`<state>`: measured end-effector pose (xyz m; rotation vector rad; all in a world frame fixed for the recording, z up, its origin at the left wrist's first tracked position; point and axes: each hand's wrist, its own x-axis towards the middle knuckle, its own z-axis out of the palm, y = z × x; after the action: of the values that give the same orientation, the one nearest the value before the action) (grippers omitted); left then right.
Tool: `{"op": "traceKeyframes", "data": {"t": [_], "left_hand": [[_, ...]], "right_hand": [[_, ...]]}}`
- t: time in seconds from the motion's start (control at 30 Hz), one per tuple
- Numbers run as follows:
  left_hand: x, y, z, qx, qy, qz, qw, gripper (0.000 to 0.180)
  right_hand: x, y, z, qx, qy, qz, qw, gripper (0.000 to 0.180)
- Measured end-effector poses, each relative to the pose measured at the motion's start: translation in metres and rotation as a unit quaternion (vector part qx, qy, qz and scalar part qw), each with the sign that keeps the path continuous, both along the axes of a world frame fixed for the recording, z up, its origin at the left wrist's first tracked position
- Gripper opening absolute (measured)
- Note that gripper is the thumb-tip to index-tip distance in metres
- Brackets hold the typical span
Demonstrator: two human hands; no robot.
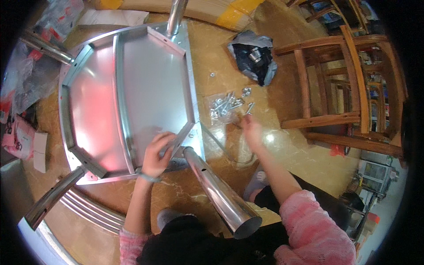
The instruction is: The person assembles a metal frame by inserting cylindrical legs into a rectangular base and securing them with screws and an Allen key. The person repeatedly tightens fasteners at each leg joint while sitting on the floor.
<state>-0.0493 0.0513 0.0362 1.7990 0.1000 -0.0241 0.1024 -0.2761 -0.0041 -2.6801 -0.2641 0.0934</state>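
Note:
A silver metal tabletop (pixel 154 84) lies underside up on the floor, with tubular metal legs standing from its corners. My left hand (pixel 157 154) is at its near right corner, fingers curled against the slanted corner bracket (pixel 182 134). Beside that hand, a thick shiny leg (pixel 216 185) rises from the corner toward me. Out to the right, my right hand (pixel 252 134) reaches over the floor, slightly blurred. Its closed fingertips are at a small bolt (pixel 250 107). Just left of them, a clear plastic bag (pixel 216 115) lies with several loose bolts (pixel 229 104) on it.
A dark open bag (pixel 254 57) with a metal piece in it lies beyond the bolts. Wooden chair frames (pixel 324 121) stand at the right. Curved metal tubes (pixel 90 207) lie at the near left. Cardboard (pixel 201 11) is along the far side, plastic wrapping (pixel 37 81) at the left.

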Motion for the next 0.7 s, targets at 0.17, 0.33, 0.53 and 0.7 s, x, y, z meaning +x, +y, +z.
{"op": "traceKeyframes", "data": {"t": [0.17, 0.33, 0.53, 0.7], "left_hand": [[0.045, -0.026, -0.004, 0.115, -0.043, -0.014, 0.992, 0.026], [0.050, -0.039, -0.022, 0.184, -0.044, -0.033, 0.981, 0.020], [0.047, -0.044, -0.035, 0.147, -0.059, -0.031, 0.987, 0.013], [0.048, -0.045, -0.036, 0.139, -0.085, 0.010, 0.987, 0.011]], "right_hand": [[0.048, -0.039, -0.015, -0.040, -0.050, -0.045, 0.997, 0.020], [0.055, -0.041, -0.019, -0.051, 0.045, -0.056, 0.996, 0.019], [0.048, -0.027, -0.011, 0.043, 0.049, -0.025, 0.998, 0.015], [0.042, -0.016, 0.001, 0.104, 0.048, -0.097, 0.989, 0.014]]}}
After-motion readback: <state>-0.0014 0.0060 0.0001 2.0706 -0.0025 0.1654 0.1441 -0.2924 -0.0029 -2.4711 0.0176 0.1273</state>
